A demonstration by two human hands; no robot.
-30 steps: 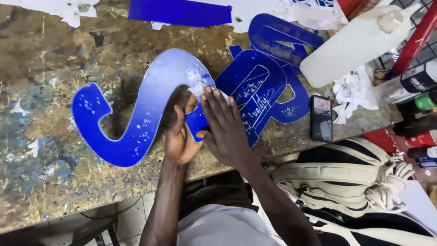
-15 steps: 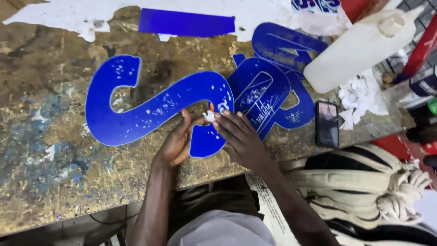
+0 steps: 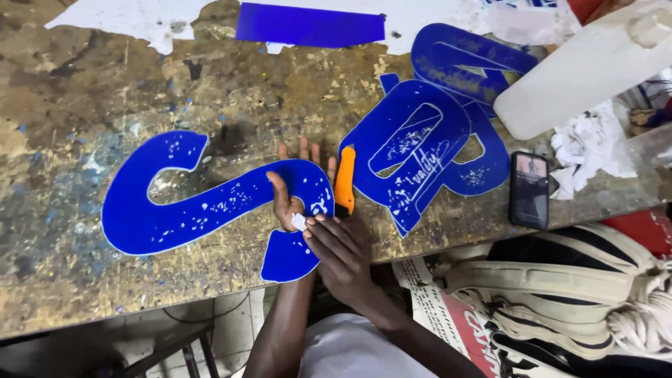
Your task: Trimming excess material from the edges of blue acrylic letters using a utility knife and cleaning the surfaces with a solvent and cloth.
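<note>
The big blue S-shaped letter (image 3: 210, 210) lies flat on the worn workbench (image 3: 63, 91), its lower tail hanging over the near edge; take it as the landmark; the left hand (image 3: 294, 196) grips its right-hand curve, thumb on the top face, the fingers spread underneath and showing past the far edge; the right hand (image 3: 336, 252) is closed in a pinch, fingertips together on a small white scrap of film (image 3: 299, 222) at the inner edge of that curve; an orange knife (image 3: 344, 180) stands just beside the letter's right end, touching or nearly touching the left hand, though I cannot tell whether that hand holds it

To peel well, it seems wise to keep the letter steadied as it is, pull the scrap low and slowly along the face rather than straight up, and keep the blade off the blue surface; white flecks remain across the face

Right of the S, overlapping blue cut-out letters (image 3: 427, 154) lie stacked, white markings on the top one; beyond it, a flat blue rectangular strip (image 3: 310, 24) on torn white paper (image 3: 140, 17); far right, a white plastic bottle (image 3: 581, 70) on its side, crumpled white paper (image 3: 591, 150) and a dark phone (image 3: 528, 189); below those, a beige bag (image 3: 560, 287)
</note>
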